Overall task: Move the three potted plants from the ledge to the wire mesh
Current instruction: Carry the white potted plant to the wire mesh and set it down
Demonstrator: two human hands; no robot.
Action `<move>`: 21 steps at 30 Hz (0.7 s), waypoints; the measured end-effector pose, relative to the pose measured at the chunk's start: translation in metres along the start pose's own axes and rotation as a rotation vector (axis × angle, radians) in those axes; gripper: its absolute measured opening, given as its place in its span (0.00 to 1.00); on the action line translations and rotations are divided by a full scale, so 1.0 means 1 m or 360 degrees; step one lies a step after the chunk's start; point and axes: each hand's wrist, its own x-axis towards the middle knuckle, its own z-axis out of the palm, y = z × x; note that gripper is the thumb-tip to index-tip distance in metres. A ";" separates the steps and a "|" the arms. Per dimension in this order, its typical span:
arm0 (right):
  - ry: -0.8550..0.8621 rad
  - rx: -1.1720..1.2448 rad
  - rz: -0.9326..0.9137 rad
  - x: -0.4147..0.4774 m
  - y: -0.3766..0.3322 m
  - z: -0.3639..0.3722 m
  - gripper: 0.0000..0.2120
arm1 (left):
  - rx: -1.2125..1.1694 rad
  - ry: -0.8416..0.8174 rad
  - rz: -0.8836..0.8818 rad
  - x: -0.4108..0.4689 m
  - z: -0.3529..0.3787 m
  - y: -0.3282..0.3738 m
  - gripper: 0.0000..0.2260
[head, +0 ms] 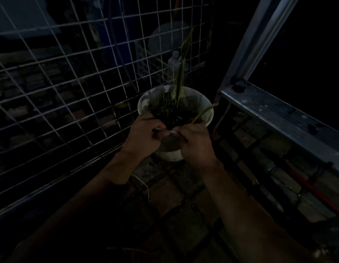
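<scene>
A white pot [201,103] with dark soil and a tall thin green leaf [182,73] is in the centre of the dim head view. My left hand [144,135] grips its near rim on the left side. My right hand [195,143] grips the near rim on the right side, thumbs close together. The pot is beside the wire mesh [56,86], which spreads over the left half of the view. Whether the pot rests on anything I cannot tell. No other potted plant is visible.
A grey metal ledge [278,118] runs along the right, with a slanted metal post [259,37] rising from its far end. Brick paving [164,196] lies below. Behind the mesh stands a pale basket with a white bottle [174,59]. Most surroundings are very dark.
</scene>
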 end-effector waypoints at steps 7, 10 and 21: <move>0.0029 0.0094 0.0087 0.014 -0.004 0.002 0.09 | -0.0034 -0.0145 -0.0083 0.010 -0.009 -0.001 0.05; -0.0094 0.0124 0.0071 0.019 -0.001 -0.002 0.10 | -0.0007 -0.0121 -0.0055 0.008 -0.009 -0.001 0.06; -0.0190 -0.0206 -0.0035 0.010 -0.005 -0.009 0.16 | 0.0094 0.0283 0.0250 -0.002 -0.042 -0.011 0.08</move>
